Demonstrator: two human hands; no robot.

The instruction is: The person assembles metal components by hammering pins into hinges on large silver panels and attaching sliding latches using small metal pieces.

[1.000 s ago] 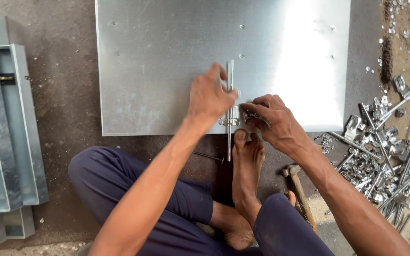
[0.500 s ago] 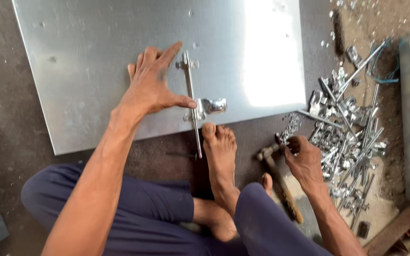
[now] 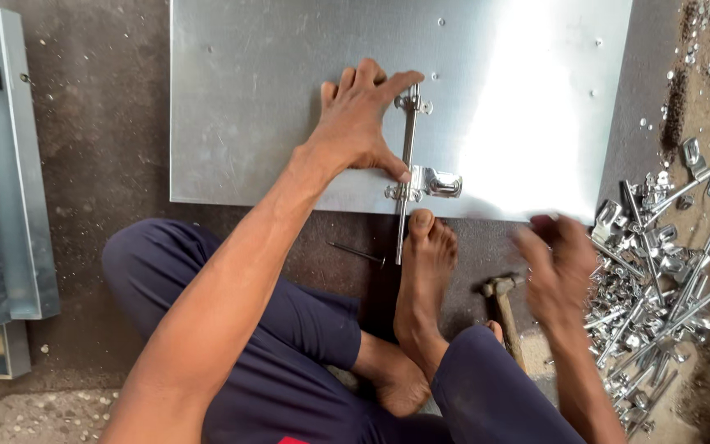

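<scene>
- Fingers (image 3: 355, 90) of the left hand (image 3: 359, 127) were spread flat on the shiny metal sheet (image 3: 248, 99). They did not grip anything. The first finger and the thumb (image 3: 392, 168) made a wide fork that touched the door bolt (image 3: 408, 173).
- In the head view, the door bolt lay just to the right of the left hand. It was a thin silver rod. Its long way ran from the far side toward the person, and its near end stuck out past the near edge of the sheet, close to the bare foot (image 3: 422, 279).
- A small silver latch plate (image 3: 437, 182) sat on the right side of the door bolt, near the thumb.
- The right hand (image 3: 556, 275) was well off to the right of the door bolt, past the foot. It was blurry, so I cannot tell if it was open or closed, or if it held a thing.
- The left hand was much nearer to the door bolt than the right hand.
- A hammer (image 3: 501, 308) lay on the ground between the foot and the right hand.
- A pile of silver bolts and parts (image 3: 647, 288) lay farther right than the right hand.
- One loose nail (image 3: 357, 253) lay on the floor just left of the near end of the door bolt.
- Grey metal channels (image 3: 2, 181) lay far to the left of the door bolt.
</scene>
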